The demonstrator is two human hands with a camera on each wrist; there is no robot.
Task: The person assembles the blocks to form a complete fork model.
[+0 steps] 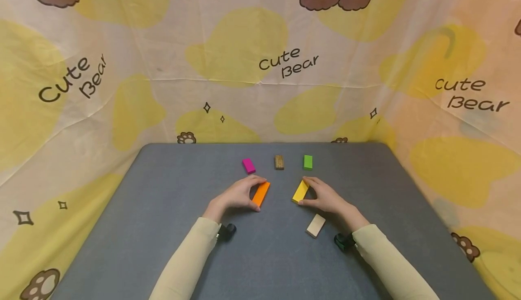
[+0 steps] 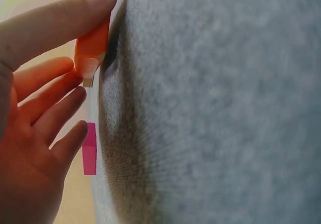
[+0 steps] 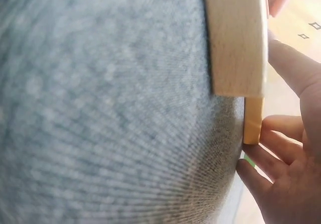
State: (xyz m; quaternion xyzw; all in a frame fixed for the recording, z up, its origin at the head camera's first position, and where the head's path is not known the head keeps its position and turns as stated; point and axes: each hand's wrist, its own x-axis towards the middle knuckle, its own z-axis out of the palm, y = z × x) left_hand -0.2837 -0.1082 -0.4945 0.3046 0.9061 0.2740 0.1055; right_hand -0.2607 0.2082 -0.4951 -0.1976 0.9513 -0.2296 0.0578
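Blocks [image 1: 261, 194] number six: two pinched by fingers [image 1: 255, 179], four on table [image 1: 183, 178].

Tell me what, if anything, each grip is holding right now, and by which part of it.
The left grip pinches the orange block by its near and far ends; the right grip pinches the yellow block the same way.

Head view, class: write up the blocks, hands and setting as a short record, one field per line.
Left hand: holds the orange block between thumb and fingers
Right hand: holds the yellow block between thumb and fingers
Far row, left to right: magenta block, brown block, green block
Nearest the person: pale wooden block, apart from both hands
Block count: six
Surface: grey tabletop
Backdrop: cloth printed "Cute Bear"
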